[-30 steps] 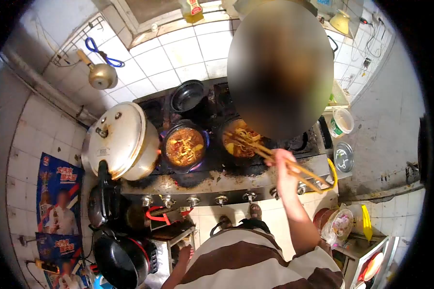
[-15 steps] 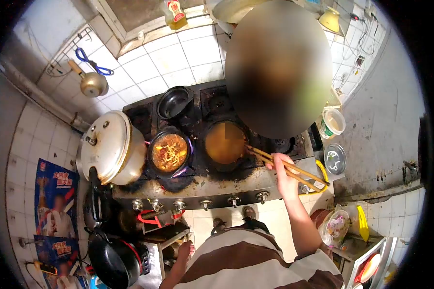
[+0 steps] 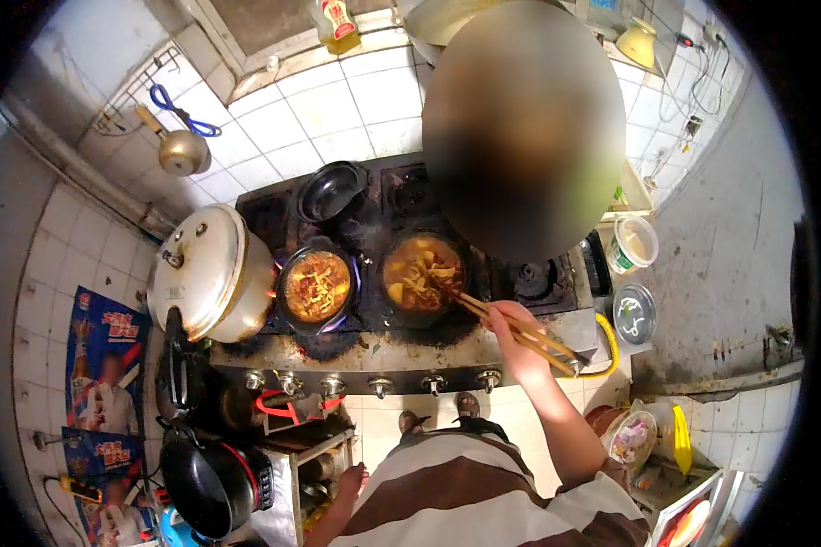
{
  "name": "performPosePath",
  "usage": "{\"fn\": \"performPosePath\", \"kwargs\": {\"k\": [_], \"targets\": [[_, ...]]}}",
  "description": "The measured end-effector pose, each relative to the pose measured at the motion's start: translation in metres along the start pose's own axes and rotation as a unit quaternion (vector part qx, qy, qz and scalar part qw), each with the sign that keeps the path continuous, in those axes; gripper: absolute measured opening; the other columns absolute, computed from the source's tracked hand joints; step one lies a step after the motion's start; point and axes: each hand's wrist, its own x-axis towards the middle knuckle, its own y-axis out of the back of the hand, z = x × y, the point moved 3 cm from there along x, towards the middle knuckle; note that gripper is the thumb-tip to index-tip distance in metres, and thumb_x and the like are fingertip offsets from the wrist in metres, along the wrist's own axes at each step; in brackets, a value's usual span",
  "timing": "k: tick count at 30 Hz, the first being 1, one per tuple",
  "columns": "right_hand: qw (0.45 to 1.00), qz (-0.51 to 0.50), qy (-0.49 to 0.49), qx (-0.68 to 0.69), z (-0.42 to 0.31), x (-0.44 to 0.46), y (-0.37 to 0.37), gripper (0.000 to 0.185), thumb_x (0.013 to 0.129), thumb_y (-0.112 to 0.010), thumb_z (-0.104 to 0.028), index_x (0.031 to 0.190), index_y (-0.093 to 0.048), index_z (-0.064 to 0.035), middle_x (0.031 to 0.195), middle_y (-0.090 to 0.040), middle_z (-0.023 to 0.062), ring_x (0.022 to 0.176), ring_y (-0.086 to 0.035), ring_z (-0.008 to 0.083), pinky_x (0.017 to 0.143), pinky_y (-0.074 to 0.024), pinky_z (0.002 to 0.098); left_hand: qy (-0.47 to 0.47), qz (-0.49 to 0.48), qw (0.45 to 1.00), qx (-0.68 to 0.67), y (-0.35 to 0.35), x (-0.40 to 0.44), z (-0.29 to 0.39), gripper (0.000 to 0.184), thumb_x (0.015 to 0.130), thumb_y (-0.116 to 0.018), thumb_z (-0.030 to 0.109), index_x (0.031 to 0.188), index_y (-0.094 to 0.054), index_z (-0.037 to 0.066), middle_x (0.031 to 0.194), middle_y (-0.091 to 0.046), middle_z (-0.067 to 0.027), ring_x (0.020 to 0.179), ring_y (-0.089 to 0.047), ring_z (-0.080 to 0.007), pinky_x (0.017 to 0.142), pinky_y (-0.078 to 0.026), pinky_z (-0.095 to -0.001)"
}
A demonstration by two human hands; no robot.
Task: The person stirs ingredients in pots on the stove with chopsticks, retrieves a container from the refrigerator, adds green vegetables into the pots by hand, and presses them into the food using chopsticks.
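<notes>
My right hand [image 3: 513,339] is closed around a pair of long wooden chopsticks [image 3: 545,346]. Their tips are in the stew [image 3: 421,273] of the black pot [image 3: 420,319] at the middle of the stove, which has yellowish chunks and pale strips in brown broth. Left of it, over a lit burner, another black pot [image 3: 283,296] is filled with a similar stew [image 3: 317,286] in reddish broth. My left hand [image 3: 353,479] hangs low beside my striped shirt, away from the stove; how its fingers are set is too small to make out.
A big lidded pressure cooker [image 3: 205,269] stands at the stove's left end. Behind is an empty black pot [image 3: 331,191]. Control knobs [image 3: 380,387] line the front. On the right are plastic tubs [image 3: 634,244] and a yellow hose [image 3: 607,351]. A blurred oval hides the back right.
My right hand and the chopsticks have moved slightly left and down. In the middle pot, chunks and strips now show where the surface looked plain brown. The camera view has shifted slightly.
</notes>
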Motion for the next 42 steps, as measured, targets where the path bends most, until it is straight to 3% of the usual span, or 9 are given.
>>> {"fn": "performPosePath", "kwargs": {"k": [6,11,14,17,20,26,30,39,42], "targets": [[0.987,-0.005,-0.055,0.151,0.005,0.003,0.008,0.020,0.089,-0.052,-0.010,0.102,-0.056,0.0045,0.092,-0.061,0.0128,0.080,-0.064,0.0173,0.072,-0.0533,0.0256,-0.007,0.003,1.000,-0.022,-0.004,-0.002,0.004,0.023,0.086,-0.057,0.028,0.084,-0.052,0.005,0.065,-0.052,-0.0038,0.051,-0.049,-0.0121,0.044,-0.039,-0.0251],[0.994,-0.025,-0.067,0.080,0.012,0.005,0.001,0.020,0.090,-0.052,-0.009,0.102,-0.056,0.0049,0.092,-0.061,0.0125,0.080,-0.063,0.0169,0.073,-0.0529,0.0252,-0.023,0.002,0.996,-0.083,-0.011,-0.002,0.012,0.023,0.086,-0.058,0.027,0.086,-0.053,0.005,0.066,-0.053,-0.0045,0.052,-0.050,-0.0126,0.044,-0.041,-0.0251],[0.997,-0.017,-0.037,0.068,0.006,0.006,0.020,0.019,0.090,-0.052,-0.009,0.101,-0.056,0.0046,0.090,-0.061,0.0105,0.080,-0.062,0.0146,0.070,-0.0522,0.0245,-0.027,0.049,0.998,-0.032,-0.018,-0.013,0.013,0.023,0.086,-0.058,0.028,0.087,-0.053,0.005,0.068,-0.054,-0.0048,0.054,-0.053,-0.0133,0.045,-0.042,-0.0245],[1.000,-0.015,0.002,0.005,0.012,0.012,0.021,0.017,0.090,-0.052,-0.009,0.101,-0.057,0.0030,0.090,-0.061,0.0090,0.079,-0.061,0.0130,0.069,-0.0512,0.0238,-0.042,-0.007,0.999,0.022,-0.016,0.001,-0.008,0.025,0.085,-0.058,0.030,0.088,-0.054,0.005,0.071,-0.057,-0.0052,0.060,-0.056,-0.0142,0.050,-0.044,-0.0255],[0.998,-0.037,-0.015,0.042,0.004,0.014,0.020,0.017,0.089,-0.053,-0.010,0.101,-0.058,0.0012,0.090,-0.061,0.0076,0.079,-0.061,0.0128,0.069,-0.0508,0.0236,0.006,0.083,0.997,-0.003,-0.057,-0.055,0.021,0.027,0.085,-0.058,0.031,0.090,-0.055,0.005,0.073,-0.058,-0.0050,0.063,-0.057,-0.0140,0.054,-0.046,-0.0266],[0.975,-0.077,-0.087,0.191,-0.004,0.016,0.015,0.021,0.089,-0.054,-0.014,0.102,-0.057,0.0021,0.095,-0.060,0.0088,0.085,-0.062,0.0161,0.072,-0.0519,0.0251,-0.126,0.032,0.990,0.057,-0.054,-0.027,-0.047,0.027,0.085,-0.059,0.030,0.093,-0.055,0.004,0.074,-0.059,-0.0057,0.062,-0.058,-0.0143,0.052,-0.046,-0.0262],[0.967,-0.112,-0.094,0.208,0.022,0.013,-0.013,0.021,0.089,-0.054,-0.015,0.101,-0.057,0.0026,0.097,-0.061,0.0098,0.085,-0.062,0.0164,0.072,-0.0520,0.0250,0.029,0.074,0.993,-0.084,-0.060,-0.035,-0.059,0.027,0.085,-0.058,0.029,0.093,-0.055,0.003,0.071,-0.058,-0.0065,0.059,-0.057,-0.0144,0.048,-0.045,-0.0253],[0.975,-0.083,-0.096,0.183,0.019,0.010,-0.009,0.021,0.089,-0.054,-0.015,0.101,-0.057,0.0028,0.095,-0.061,0.0115,0.080,-0.063,0.0164,0.069,-0.0519,0.0251,-0.171,0.048,0.976,0.129,-0.041,-0.030,-0.057,0.026,0.086,-0.056,0.029,0.092,-0.055,0.004,0.072,-0.059,-0.0062,0.061,-0.058,-0.0147,0.053,-0.046,-0.0264],[0.970,-0.065,-0.100,0.214,0.024,0.005,-0.017,0.021,0.089,-0.054,-0.015,0.101,-0.057,0.0029,0.092,-0.062,0.0112,0.079,-0.063,0.0170,0.068,-0.0522,0.0255,-0.158,0.043,0.981,0.106,-0.036,-0.022,-0.054,0.026,0.086,-0.056,0.030,0.092,-0.056,0.005,0.072,-0.059,-0.0058,0.062,-0.058,-0.0146,0.054,-0.047,-0.0271]]}}
